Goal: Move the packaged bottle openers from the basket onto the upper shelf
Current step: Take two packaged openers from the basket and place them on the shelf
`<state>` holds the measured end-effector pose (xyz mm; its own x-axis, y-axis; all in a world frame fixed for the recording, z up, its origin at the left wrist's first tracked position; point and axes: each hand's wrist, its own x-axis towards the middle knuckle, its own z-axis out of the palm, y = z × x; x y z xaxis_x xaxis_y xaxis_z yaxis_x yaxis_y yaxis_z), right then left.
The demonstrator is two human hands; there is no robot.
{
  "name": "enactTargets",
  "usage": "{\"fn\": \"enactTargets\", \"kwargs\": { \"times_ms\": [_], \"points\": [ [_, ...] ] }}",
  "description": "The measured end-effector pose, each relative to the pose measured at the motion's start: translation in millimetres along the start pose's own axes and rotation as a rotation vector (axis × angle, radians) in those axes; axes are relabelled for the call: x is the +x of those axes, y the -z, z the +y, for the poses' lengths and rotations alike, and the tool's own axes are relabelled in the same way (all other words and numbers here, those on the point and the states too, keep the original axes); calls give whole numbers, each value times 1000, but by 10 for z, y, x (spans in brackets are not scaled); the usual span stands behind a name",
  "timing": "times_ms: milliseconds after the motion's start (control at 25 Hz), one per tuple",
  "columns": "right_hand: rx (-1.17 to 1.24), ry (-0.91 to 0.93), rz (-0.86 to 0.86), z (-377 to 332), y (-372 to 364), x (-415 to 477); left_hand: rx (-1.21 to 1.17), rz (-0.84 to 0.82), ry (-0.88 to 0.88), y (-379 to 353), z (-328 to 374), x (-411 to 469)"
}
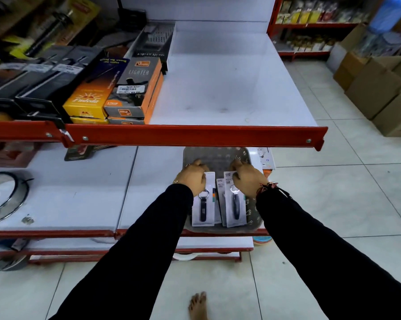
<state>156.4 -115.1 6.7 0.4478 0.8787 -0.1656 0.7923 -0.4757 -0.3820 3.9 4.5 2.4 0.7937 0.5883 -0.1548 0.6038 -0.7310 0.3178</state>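
Gripping white-carded, dark-handled bottle openers [203, 204] over grey basket [252, 218]: left hand [193, 177], right hand [246, 180], fingers seemingly closed.

Both my arms reach forward and down, sleeves dark to the wrists. My left hand [193, 177] lies palm down, fingers curled forward, its grip closed over a flat card. My right hand [247, 180] mirrors it just beside, knuckles up, fingers bent and pressed onto another card. My bare foot [198, 306] stands below.
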Motion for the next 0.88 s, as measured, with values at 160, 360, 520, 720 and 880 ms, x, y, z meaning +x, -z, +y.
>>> {"fn": "enactTargets", "kwargs": {
  "times_ms": [160,360,520,720,880],
  "points": [
    [16,40,71,-92,135,-382,-75,8,-27,230,80,-334],
    [29,132,210,-317,432,-878,-98,142,-28,660,299,-864],
    [10,201,355,-562,799,-1227,-94,272,-95,1055,528,-1241],
    [69,328,509,-896,1527,-1432,-79,445,-165,1670,716,-1411],
    [75,355,613,-1159,2141,-1209,-24,557,-184,2318,847,-1236]
  ]
}}
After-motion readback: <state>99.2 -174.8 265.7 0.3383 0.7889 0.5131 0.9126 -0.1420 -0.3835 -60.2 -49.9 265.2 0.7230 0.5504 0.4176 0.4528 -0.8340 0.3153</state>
